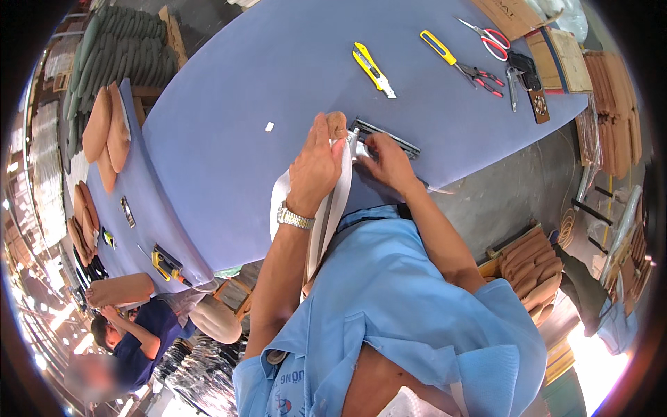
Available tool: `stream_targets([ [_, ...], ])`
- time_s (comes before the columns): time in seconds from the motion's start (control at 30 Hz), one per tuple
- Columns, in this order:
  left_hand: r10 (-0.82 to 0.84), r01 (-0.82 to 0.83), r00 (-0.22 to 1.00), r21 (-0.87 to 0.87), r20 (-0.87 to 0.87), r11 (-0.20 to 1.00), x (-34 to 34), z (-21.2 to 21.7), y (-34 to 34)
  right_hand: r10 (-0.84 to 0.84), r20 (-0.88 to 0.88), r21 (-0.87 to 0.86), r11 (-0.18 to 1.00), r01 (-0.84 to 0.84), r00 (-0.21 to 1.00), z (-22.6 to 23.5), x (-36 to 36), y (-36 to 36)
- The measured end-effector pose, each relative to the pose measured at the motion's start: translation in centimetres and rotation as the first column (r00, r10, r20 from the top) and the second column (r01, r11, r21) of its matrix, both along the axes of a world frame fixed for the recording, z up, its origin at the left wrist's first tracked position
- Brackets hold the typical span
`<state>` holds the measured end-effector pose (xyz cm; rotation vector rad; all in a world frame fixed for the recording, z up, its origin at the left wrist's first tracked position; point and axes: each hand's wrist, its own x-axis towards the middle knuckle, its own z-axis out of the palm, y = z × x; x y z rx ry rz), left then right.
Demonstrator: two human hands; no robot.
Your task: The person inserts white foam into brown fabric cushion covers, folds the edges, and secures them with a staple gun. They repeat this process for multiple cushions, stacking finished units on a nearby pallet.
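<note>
My left hand (pixel 314 167), with a metal watch on its wrist, is closed around an upholstered piece. Its brown padded end (pixel 336 124) shows beyond my fingers, and its white backing (pixel 280 191) hangs below my palm. The rest of the piece runs down toward my body, partly behind my forearm. My right hand (pixel 389 163) grips a staple gun with a silver body (pixel 356 144) and a long black magazine (pixel 399 141). The gun's nose end is against or very close to the upholstered piece; the exact contact is hidden by my fingers.
On the blue-covered table (pixel 229 90) lie a yellow cutter (pixel 374 69), screwdriver (pixel 438 47), pliers (pixel 481 75) and red-handled scissors (pixel 492 43). A small white scrap (pixel 269 127) lies left. At lower left, a person (pixel 142 340) handles a brown cushion (pixel 121 289). Cushions are stacked right (pixel 531 267).
</note>
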<state>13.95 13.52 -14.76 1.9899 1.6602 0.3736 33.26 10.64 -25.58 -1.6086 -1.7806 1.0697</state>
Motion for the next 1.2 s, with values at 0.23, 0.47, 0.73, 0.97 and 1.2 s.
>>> stream_targets([
  [0.23, 0.043, -0.042, 0.999, -0.040, 0.016, 0.998, 0.2, -0.2, -0.1, 0.142, 0.303, -0.055, 0.990, -0.132, 0.942, -0.8, -1.1, -0.5],
  [0.47, 0.087, -0.087, 0.996, -0.023, -0.010, 0.996, 0.7, -0.5, -0.7, -0.136, 0.067, -0.256, 0.955, 0.149, 0.988, 7.8, 3.9, 1.0],
  [0.73, 0.080, -0.079, 0.997, 0.051, -0.014, 0.996, 1.4, -0.1, -0.6, 0.163, -0.416, 0.114, 0.985, -0.127, 0.894, 12.9, 5.1, 2.7],
  [0.97, 0.089, -0.089, 0.996, -0.013, 0.012, 0.996, 1.2, 0.2, -0.3, 0.118, -0.507, 0.009, 0.991, -0.132, 0.854, 11.8, 3.5, 3.1],
  [1.2, 0.081, -0.081, 0.997, -0.008, -0.004, 0.997, 1.0, -0.2, -0.4, 0.100, -0.469, -0.082, 0.984, -0.156, 0.878, 12.2, 3.0, 3.5],
])
